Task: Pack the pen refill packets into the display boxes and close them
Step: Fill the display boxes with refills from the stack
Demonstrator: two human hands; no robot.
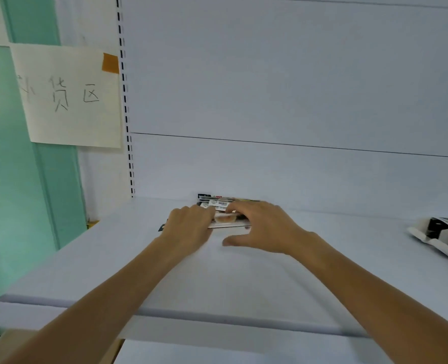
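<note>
A pile of pen refill packets (219, 204) lies on the white shelf (217, 271) close to the back panel, with barcode labels showing on top. My left hand (188, 224) rests on the pile's left end, fingers curled over it. My right hand (259, 224) lies on the right end, fingers spread over the packets and thumb stretched out on the shelf in front. The hands hide most of the pile. A white display box (443, 236) with black and yellow print lies tilted at the shelf's far right edge, partly cut off.
A handwritten paper sign (70, 95) is taped to the green wall at the left. A slotted upright (127, 106) runs up the white back panel. A wooden surface (12, 345) shows under the shelf at the lower left.
</note>
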